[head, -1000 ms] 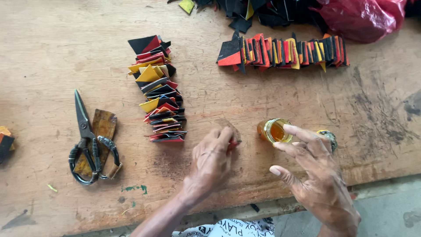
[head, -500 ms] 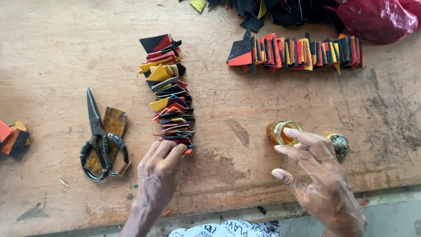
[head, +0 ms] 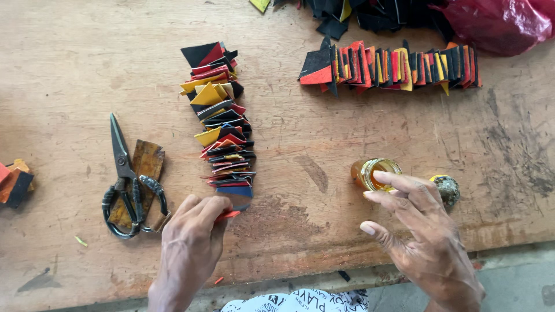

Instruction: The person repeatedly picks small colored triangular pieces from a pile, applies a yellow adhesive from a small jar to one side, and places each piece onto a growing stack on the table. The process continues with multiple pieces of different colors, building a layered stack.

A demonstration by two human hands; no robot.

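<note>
head | left hand [head: 191,245] grip pinching red piece [head: 229,215] at stack [head: 222,124] end | right hand [head: 425,240] spread over jar [head: 374,173]

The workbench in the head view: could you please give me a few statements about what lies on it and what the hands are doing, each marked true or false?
1. The left hand pinches a small red piece at the near end of the upright row of cut pieces. True.
2. The scissors are held in the right hand. False: they lie on the wooden table, left of that row, with no hand on them.
3. The right hand has its fingers spread over the small open jar. True.
4. The red plastic bag lies at the near left corner. False: it is at the far right.
</note>
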